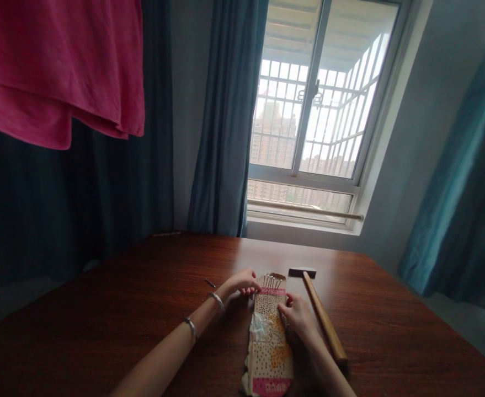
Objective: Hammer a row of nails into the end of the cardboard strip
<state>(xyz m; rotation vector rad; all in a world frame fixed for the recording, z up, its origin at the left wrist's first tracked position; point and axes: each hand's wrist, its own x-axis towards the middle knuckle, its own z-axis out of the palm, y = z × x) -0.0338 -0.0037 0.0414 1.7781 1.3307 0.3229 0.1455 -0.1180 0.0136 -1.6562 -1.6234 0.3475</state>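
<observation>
Although its near end is free of both hands, the long, narrow, cream-coloured board (269,336), probably layered cardboard, lies squarely in front of the person on the glossy red-brown wooden worktop (391,336). Its face carries rows of dark dots, a pink near band (271,385) and a shiny patch of clear tape (259,327), which presumably binds a worn section; the left edge is ragged.

The hands are apart, one at each long edge. The bare right hand (298,314) has its thumb and fingers at the right edge, past the board's middle. To its right, a hammer (323,315) with a pale wooden handle and a dark metal head lies with the handle end towards the person, a position judged convenient for pick-up. The bare left hand (242,282), with two silver-coloured bracelets (191,330) on its arm, reaches slightly farther, its fingertips at the left edge. How firmly either hand grips cannot be told. Contact from both sides would plausibly steady the board.

At the far end, a row of thin metal nails (271,282) stands upright, slightly fanned. One loose dark nail (209,283) lies left of the left hand. Beyond hang blue fabric curtains (228,138), beside a metal-framed sliding window (304,127).
</observation>
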